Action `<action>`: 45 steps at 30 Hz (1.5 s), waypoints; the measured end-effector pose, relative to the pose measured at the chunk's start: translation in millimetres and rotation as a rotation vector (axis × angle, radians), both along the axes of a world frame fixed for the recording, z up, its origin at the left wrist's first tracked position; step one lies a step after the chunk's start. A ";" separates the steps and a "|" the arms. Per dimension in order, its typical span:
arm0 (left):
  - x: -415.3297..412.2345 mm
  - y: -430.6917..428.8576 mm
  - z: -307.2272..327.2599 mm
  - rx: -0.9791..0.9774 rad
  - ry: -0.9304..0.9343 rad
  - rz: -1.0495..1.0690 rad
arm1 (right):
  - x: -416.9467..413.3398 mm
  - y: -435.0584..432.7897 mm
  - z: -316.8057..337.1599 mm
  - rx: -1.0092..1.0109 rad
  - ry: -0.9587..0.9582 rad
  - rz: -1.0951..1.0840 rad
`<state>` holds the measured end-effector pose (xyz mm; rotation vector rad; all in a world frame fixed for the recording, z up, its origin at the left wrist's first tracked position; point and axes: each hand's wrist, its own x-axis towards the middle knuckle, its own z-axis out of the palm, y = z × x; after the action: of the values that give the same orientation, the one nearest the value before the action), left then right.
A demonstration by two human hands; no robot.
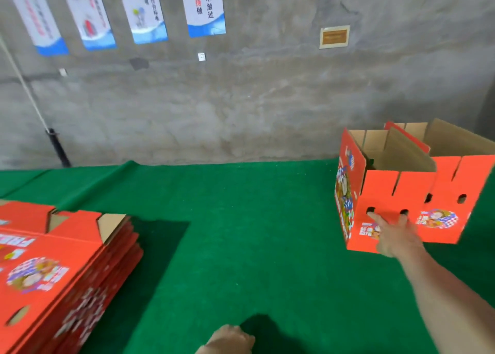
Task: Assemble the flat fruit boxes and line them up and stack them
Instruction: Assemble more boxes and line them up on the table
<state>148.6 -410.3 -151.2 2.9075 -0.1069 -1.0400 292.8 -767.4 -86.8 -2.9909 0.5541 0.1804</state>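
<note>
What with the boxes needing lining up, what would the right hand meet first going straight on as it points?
The nearer assembled box, its front wall: the right hand has fingertips at two round holes there, so it likely pushes the wall or pokes inside; depth unclear.

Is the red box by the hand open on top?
Open. The fruit box has nothing folded over its top; brown inside shows.

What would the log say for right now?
right hand: fingertips at near box holes | left hand: idle | flat stack: untouched
</note>
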 end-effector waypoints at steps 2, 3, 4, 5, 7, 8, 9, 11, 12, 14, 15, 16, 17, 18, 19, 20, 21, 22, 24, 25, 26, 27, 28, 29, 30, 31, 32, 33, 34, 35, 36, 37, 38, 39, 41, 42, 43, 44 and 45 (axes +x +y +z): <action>-3.2 -2.9 6.6 0.019 -0.008 0.005 | -1.4 11.2 6.4 0.013 0.065 -0.070; -4.5 -5.1 9.2 0.025 -0.020 0.016 | -4.9 21.8 8.7 0.022 0.059 -0.073; -6.6 -6.5 11.8 0.035 -0.029 0.012 | -10.0 34.5 10.0 0.031 0.020 -0.045; -7.7 -8.1 13.5 0.046 -0.031 -0.003 | -16.6 47.9 10.6 0.052 -0.038 0.005; -12.5 -9.4 16.7 0.070 -0.013 -0.020 | -34.0 75.4 9.4 0.141 -0.136 0.113; -14.8 -9.0 17.9 0.071 -0.009 -0.020 | -43.2 89.6 7.4 0.200 -0.158 0.166; -16.9 -7.8 18.1 0.065 -0.009 -0.007 | -53.6 105.4 5.8 0.262 -0.171 0.216; -22.9 -3.2 19.4 0.033 -0.015 0.045 | -77.8 140.3 3.4 0.383 -0.212 0.317; -26.0 1.7 22.1 0.001 -0.023 0.075 | -92.3 159.8 3.7 0.435 -0.246 0.377; -34.0 16.6 31.0 -0.038 -0.014 0.084 | -128.2 200.7 5.9 0.523 -0.300 0.519; -37.3 27.0 36.2 -0.047 -0.046 0.079 | -147.2 220.5 7.4 0.556 -0.308 0.592; -40.6 39.0 41.0 -0.055 -0.105 0.080 | -165.2 237.6 8.5 0.581 -0.302 0.660; -45.3 52.0 46.9 -0.062 -0.172 0.086 | -180.9 251.6 9.3 0.593 -0.284 0.718; -50.6 66.4 53.8 -0.066 -0.228 0.081 | -193.2 262.2 9.6 0.593 -0.261 0.764; -56.2 82.3 60.5 -0.075 -0.294 0.081 | -202.4 269.7 8.3 0.585 -0.232 0.798; -62.3 101.1 67.2 -0.097 -0.390 0.098 | -209.0 275.1 6.5 0.568 -0.195 0.821; -68.2 122.8 75.5 -0.116 -0.517 0.135 | -214.1 278.8 5.3 0.541 -0.156 0.837; -74.1 147.2 87.4 -0.120 -0.653 0.178 | -218.1 281.4 5.1 0.508 -0.122 0.846; -82.3 201.9 111.7 -0.083 -0.889 0.305 | -226.0 288.0 6.4 0.458 -0.070 0.848; -85.4 230.6 122.3 -0.047 -0.966 0.389 | -230.4 292.4 7.7 0.451 -0.056 0.841; -88.9 260.4 129.9 0.001 -0.998 0.474 | -234.6 297.6 9.2 0.450 -0.058 0.834; -93.4 288.5 132.8 0.053 -0.978 0.552 | -238.9 302.9 10.2 0.446 -0.068 0.829; -99.5 312.9 130.7 0.094 -0.913 0.608 | -243.0 308.2 11.0 0.434 -0.071 0.826; -107.0 332.8 125.0 0.129 -0.824 0.626 | -246.5 314.6 12.1 0.423 -0.072 0.826; -117.8 348.5 116.5 0.147 -0.745 0.609 | -250.9 323.6 13.4 0.418 -0.073 0.819; -126.9 354.8 106.8 0.149 -0.704 0.578 | -254.2 330.2 14.3 0.419 -0.075 0.806; -133.0 352.7 96.8 0.146 -0.699 0.547 | -255.8 335.1 14.9 0.430 -0.078 0.792; -141.2 349.4 89.7 0.136 -0.708 0.527 | -259.0 345.2 16.7 0.436 -0.081 0.778; -146.3 340.3 84.7 0.120 -0.718 0.519 | -259.6 353.2 17.6 0.441 -0.083 0.765; -147.8 326.5 82.2 0.108 -0.715 0.516 | -258.7 358.5 17.4 0.451 -0.081 0.751; -151.4 315.3 82.6 0.105 -0.710 0.509 | -259.0 367.4 17.3 0.459 -0.073 0.737; -156.7 304.4 84.1 0.098 -0.708 0.501 | -259.3 377.5 16.9 0.465 -0.053 0.727; -162.5 294.7 84.8 0.086 -0.710 0.487 | -259.7 387.8 17.3 0.477 -0.035 0.715; -168.6 286.1 85.4 0.069 -0.719 0.468 | -260.3 398.2 17.6 0.495 -0.020 0.701; -182.1 272.7 85.2 0.038 -0.745 0.416 | -262.1 417.9 16.1 0.573 0.033 0.640; -188.0 267.9 85.8 0.026 -0.757 0.386 | -263.5 427.3 14.9 0.642 0.075 0.588; -193.4 264.4 87.2 0.008 -0.770 0.356 | -266.3 436.3 13.5 0.731 0.113 0.520; -198.0 262.3 89.6 -0.024 -0.778 0.333 | -268.9 444.0 11.6 0.846 0.145 0.438; -201.2 262.0 92.4 -0.075 -0.786 0.318 | -270.6 450.0 9.8 0.987 0.179 0.337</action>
<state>-52.6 -148.3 -58.8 2.9302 0.2711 0.1700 22.2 -317.4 -77.0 -2.0715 -0.0599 0.5568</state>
